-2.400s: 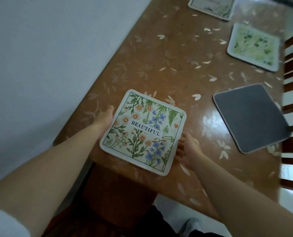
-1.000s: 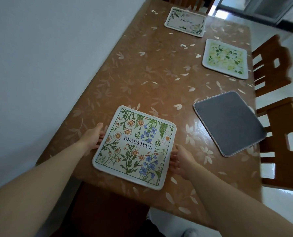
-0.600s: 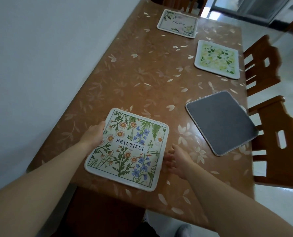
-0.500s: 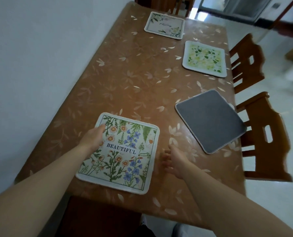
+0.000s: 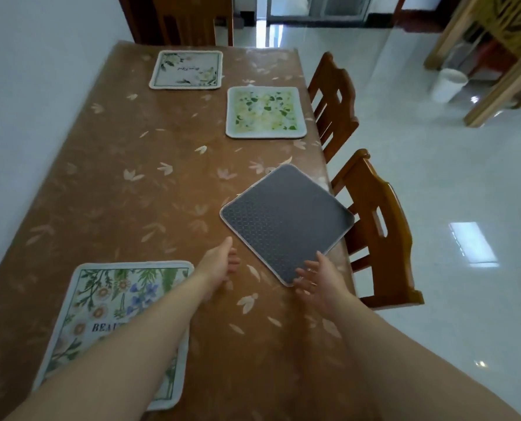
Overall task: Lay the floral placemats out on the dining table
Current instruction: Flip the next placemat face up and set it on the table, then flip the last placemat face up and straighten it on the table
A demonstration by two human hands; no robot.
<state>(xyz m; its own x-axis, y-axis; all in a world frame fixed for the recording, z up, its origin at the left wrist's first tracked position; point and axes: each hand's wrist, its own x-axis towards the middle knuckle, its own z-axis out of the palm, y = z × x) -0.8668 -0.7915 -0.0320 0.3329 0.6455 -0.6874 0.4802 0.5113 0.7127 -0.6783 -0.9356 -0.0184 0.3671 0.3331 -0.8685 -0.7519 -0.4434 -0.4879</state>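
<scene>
White tile floor [image 5: 435,183] and a pale wall [image 5: 34,71] flanked the long dining table [image 5: 150,183], which wore a brown covering printed with pale petals. We noted two wooden chairs [image 5: 374,226] pushed in along its right edge and another at the far end.

Four mats lay on the table. Nearest us, at the left, sat the floral placemat [image 5: 101,299] with daisies, blue flowers and lettering, flat and squared to the table edge, partly hidden under the left forearm. At the right edge lay the grey mat [image 5: 286,220], plain patterned side up, turned cornerwise, its right corner past the table edge. Beyond it sat the green-and-yellow placemat [image 5: 265,112], and at the far end the pale floral placemat [image 5: 186,69], both flat.

We recorded the left hand [image 5: 219,265] over bare table just left of the grey mat, fingers loosely curled, holding nothing. The right hand [image 5: 320,279] hovered at the mat's near corner, fingers spread, empty; whether it touched the mat we could not tell.
</scene>
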